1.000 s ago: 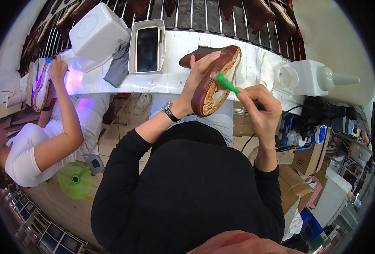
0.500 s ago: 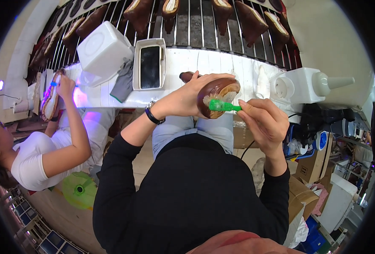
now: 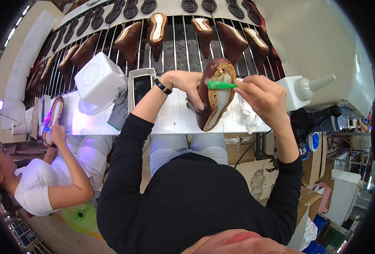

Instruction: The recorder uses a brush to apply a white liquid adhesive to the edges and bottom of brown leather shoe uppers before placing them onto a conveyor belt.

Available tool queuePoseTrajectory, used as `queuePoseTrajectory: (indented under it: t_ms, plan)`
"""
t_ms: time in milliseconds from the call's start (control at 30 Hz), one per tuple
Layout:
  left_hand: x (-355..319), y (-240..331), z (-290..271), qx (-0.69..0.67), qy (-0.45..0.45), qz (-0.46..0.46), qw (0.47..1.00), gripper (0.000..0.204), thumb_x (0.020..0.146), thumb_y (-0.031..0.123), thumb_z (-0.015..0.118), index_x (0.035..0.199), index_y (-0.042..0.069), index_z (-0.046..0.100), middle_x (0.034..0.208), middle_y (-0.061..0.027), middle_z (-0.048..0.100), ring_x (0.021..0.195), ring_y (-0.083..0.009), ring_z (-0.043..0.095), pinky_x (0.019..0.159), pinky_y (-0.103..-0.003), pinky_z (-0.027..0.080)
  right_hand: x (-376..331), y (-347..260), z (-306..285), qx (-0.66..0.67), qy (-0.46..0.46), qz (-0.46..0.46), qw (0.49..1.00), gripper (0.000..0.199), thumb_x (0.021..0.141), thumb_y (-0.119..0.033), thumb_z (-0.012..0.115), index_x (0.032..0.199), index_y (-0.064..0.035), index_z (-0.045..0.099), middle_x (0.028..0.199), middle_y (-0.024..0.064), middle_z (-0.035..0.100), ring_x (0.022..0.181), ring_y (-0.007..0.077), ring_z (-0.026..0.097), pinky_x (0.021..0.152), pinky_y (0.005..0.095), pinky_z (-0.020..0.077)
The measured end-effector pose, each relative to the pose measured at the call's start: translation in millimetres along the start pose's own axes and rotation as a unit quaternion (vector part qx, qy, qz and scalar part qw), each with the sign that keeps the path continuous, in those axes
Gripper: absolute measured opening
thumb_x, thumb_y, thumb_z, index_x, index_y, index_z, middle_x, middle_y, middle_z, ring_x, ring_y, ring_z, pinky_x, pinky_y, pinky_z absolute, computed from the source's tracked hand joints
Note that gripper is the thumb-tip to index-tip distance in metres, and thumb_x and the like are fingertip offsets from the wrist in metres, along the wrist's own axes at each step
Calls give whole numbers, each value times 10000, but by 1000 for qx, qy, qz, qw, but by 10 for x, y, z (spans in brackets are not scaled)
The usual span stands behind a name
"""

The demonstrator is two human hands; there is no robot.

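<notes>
I see a metal rack [image 3: 183,46] at the back with brown shoes [image 3: 130,40] lying on it, soles up. A white box [image 3: 98,82] sits near a phone in a tray [image 3: 141,86]. A white glue bottle [image 3: 304,91] lies on its side (nozzle pointing right). Another person [image 3: 39,186] sits at the left.

1 head-worn fisheye, steeply downward, close over the white workbench [image 3: 170,120].

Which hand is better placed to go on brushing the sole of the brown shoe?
Right: the right hand holds the green brush on the shoe sole, while the left hand grips the shoe.
</notes>
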State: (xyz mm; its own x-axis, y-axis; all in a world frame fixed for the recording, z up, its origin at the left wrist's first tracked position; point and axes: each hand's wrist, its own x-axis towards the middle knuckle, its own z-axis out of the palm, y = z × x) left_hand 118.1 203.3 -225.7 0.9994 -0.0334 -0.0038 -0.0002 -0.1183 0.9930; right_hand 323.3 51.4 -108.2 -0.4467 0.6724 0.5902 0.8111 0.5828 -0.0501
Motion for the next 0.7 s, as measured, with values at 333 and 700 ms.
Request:
queuePoseTrajectory:
  t_ms: [333,700]
  plan:
    - [39,-109,-90,-58,17,-31,998,788,652,145,897,1322,-8,512,1272,-110,607,1151,-176,563,964,-338,481,125,272,35,151,54,173,972,118,810,-165,745,853,-59,718,768,58,654,652,201,637,558,285,472]
    - [127,-189,685,-74,441,22,894,657,774,93,769,1330,15,427,1139,-114,649,1027,-187,638,909,-305,492,-1401,762,7,182,61,509,839,210,815,-139,730,995,-31,728,758,26,686,620,64,548,571,237,438]
